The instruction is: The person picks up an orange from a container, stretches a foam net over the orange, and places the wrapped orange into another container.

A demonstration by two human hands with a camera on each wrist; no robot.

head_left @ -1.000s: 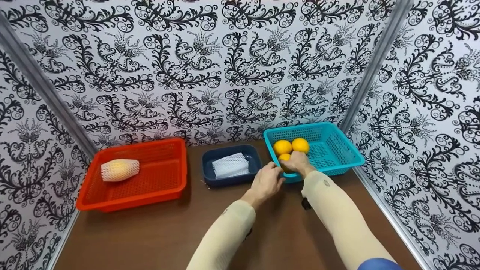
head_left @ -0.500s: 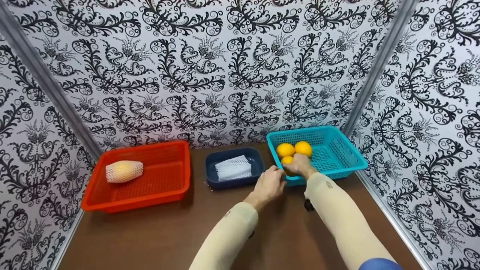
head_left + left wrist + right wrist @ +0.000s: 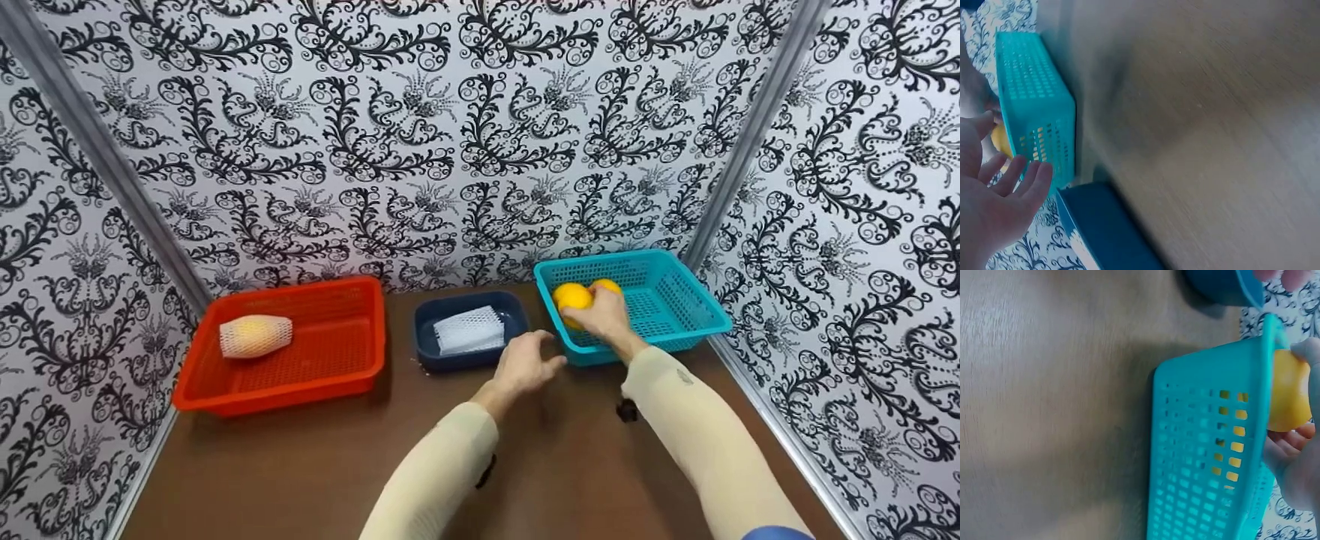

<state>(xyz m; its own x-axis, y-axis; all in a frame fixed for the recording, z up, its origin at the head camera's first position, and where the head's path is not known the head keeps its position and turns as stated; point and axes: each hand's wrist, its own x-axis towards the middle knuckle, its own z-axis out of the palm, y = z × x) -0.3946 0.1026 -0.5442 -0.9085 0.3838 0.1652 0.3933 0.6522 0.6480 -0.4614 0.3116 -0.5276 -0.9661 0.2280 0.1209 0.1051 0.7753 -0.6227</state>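
Note:
My right hand [image 3: 606,315] grips an orange [image 3: 1288,391] over the front left part of the turquoise basket [image 3: 686,339], thumb on one side and fingers on the other. In the head view two more oranges show behind it, partly covered by the held one and by the hand; the right one of them [image 3: 609,285] peeks over the knuckles. Just outside the basket's front left corner is my left hand [image 3: 521,362], its fingers apart and holding nothing. The left wrist view shows its palm [image 3: 994,211] and spread fingers beside the basket wall.
A dark blue tray [image 3: 450,365] left of the basket holds white foam netting [image 3: 471,330]. Farther left, a red basket [image 3: 330,384] contains a fruit in a white foam net [image 3: 256,336]. Patterned walls [image 3: 420,150] stand behind and at both sides of the brown table [image 3: 300,480].
My left hand has come off the basket's rim, moving slightly left, and its fingers have spread. The right hand has lifted the front orange up in front of the others.

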